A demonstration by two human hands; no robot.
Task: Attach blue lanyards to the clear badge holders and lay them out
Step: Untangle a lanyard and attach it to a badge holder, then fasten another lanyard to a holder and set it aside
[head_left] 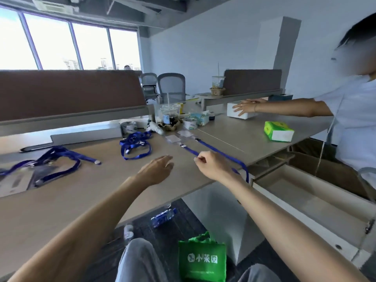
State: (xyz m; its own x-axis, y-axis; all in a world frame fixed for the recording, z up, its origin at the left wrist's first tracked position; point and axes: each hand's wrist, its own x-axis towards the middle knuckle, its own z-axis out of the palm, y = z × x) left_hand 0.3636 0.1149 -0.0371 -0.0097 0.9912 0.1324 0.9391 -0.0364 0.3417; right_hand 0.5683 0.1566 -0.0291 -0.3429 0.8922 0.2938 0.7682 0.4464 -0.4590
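A blue lanyard (pixel 219 152) lies stretched across the desk, its loop hanging over the front edge. Its two clip ends reach the clear badge holders (pixel 173 139) lying flat in the middle. My right hand (pixel 213 165) pinches one strand of this lanyard between thumb and forefinger. To its left, my left hand (pixel 156 169) hovers over the desk with relaxed fingers, holding nothing. A tangled pile of blue lanyards (pixel 135 146) sits behind my left hand. More lanyards attached to badge holders (pixel 40 169) lie at the far left.
Another person at the right rests both hands on a white box (pixel 242 113). A green tissue pack (pixel 278 131), drink cups (pixel 169 117) and tape rolls (pixel 190 123) stand on the desk. An open drawer (pixel 305 192) juts out at right. A green bag (pixel 202 259) and bottles lie on the floor.
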